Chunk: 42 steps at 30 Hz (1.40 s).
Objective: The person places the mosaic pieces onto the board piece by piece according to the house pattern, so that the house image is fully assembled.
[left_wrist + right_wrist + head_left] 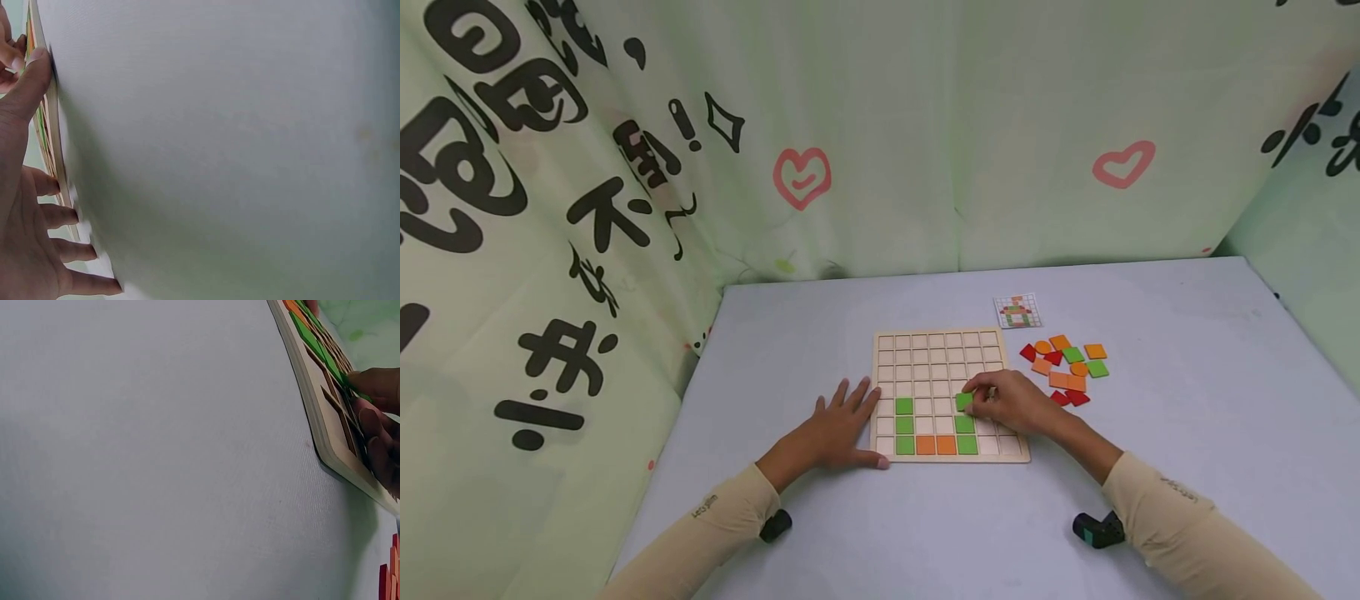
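Note:
A wooden grid board (934,388) lies on the table. Green square tiles (904,425) fill three cells of one column, and two orange square tiles (936,445) sit beside them in the bottom row. Two more green tiles (966,435) are stacked in a column to the right. Just above these, my right hand (1011,402) pinches a green square tile (963,402) between thumb and fingers; its edge also shows in the right wrist view. My left hand (838,429) rests with spread fingers at the board's left edge, its thumb (34,78) touching the rim.
Loose red, orange and green pieces (1067,381) lie scattered right of the board. Behind them is a small pattern card (1018,311) with a coloured figure on a grid. Printed curtains (955,167) hang along the back and left of the table (1180,350).

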Tool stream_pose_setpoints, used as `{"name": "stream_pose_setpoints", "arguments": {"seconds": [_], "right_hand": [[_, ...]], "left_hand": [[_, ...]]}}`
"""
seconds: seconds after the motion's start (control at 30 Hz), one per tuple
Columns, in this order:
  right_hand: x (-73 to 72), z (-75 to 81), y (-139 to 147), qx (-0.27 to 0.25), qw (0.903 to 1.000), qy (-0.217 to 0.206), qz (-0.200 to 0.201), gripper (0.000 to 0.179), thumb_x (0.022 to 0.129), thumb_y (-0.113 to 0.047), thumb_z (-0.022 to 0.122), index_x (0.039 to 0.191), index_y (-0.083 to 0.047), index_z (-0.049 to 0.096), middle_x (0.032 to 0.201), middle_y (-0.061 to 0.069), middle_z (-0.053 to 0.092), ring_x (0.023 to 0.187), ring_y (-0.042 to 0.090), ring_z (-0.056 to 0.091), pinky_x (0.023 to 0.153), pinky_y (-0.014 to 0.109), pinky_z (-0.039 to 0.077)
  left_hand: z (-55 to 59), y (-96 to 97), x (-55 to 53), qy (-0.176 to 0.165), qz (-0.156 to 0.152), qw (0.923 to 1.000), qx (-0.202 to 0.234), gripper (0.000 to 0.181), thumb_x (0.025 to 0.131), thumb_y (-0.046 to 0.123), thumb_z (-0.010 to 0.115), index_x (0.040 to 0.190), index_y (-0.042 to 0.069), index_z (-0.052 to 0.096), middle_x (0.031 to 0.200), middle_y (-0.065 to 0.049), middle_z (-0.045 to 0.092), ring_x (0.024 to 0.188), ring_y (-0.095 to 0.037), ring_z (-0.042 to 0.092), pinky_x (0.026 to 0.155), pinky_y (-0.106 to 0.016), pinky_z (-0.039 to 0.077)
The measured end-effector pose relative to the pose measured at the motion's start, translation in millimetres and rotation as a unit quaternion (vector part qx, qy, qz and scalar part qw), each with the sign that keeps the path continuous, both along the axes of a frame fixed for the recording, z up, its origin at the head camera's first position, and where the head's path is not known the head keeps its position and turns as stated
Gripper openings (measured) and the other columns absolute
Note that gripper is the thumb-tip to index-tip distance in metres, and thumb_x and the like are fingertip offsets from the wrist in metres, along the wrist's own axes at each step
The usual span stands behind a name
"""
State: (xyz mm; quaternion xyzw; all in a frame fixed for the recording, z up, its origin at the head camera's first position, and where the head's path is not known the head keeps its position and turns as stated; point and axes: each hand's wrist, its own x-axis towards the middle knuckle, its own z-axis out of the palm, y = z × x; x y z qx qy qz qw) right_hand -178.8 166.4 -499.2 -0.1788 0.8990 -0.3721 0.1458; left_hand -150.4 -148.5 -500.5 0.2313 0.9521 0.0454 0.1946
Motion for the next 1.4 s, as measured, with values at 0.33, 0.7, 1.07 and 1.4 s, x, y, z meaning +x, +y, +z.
{"name": "stream_pose_setpoints", "arguments": {"seconds": [0.33,0.7,1.07,1.4], "right_hand": [[0.5,-2.5,-3.5,0.016,0.9996,0.022,0.008,0.021,0.088,-0.017,0.078,0.107,-0.011,0.074,0.077,-0.005,0.06,0.072,0.013,0.054,0.062,0.023,0.044],[-1.0,-2.6,-3.6,0.015,0.9998,0.012,0.004,0.021,0.088,-0.019,0.077,0.107,-0.011,0.074,0.077,-0.004,0.06,0.072,0.014,0.053,0.061,0.023,0.043],[2.1,-1.9,-1.3,0.016,0.9995,0.029,-0.001,0.025,0.089,-0.022,0.077,0.111,-0.01,0.072,0.08,-0.006,0.062,0.075,0.013,0.055,0.063,0.023,0.046],[4.2,-4.1,24.1,-0.016,0.9989,0.044,-0.01,0.023,0.092,-0.019,0.073,0.113,-0.01,0.072,0.087,-0.004,0.065,0.068,0.013,0.053,0.058,0.021,0.045]], "left_hand": [[-0.3,-0.4,0.6,0.001,-0.001,1.0,0.005,0.114,0.078,0.08,0.061,0.162,0.016,0.018,0.17,-0.01,0.013,0.153,-0.046,0.013,0.11,-0.071,0.028],[1.9,0.1,0.0,-0.002,0.001,1.0,-0.001,0.114,0.079,0.079,0.061,0.162,0.017,0.017,0.17,-0.009,0.011,0.154,-0.045,0.012,0.111,-0.071,0.028],[2.2,0.9,0.3,-0.001,0.003,1.0,-0.003,0.114,0.078,0.08,0.061,0.162,0.017,0.017,0.17,-0.009,0.012,0.153,-0.045,0.013,0.111,-0.071,0.027],[1.4,0.3,-0.1,-0.004,0.001,1.0,0.0,0.114,0.079,0.08,0.061,0.162,0.017,0.017,0.17,-0.009,0.011,0.154,-0.045,0.012,0.111,-0.071,0.027]]}}
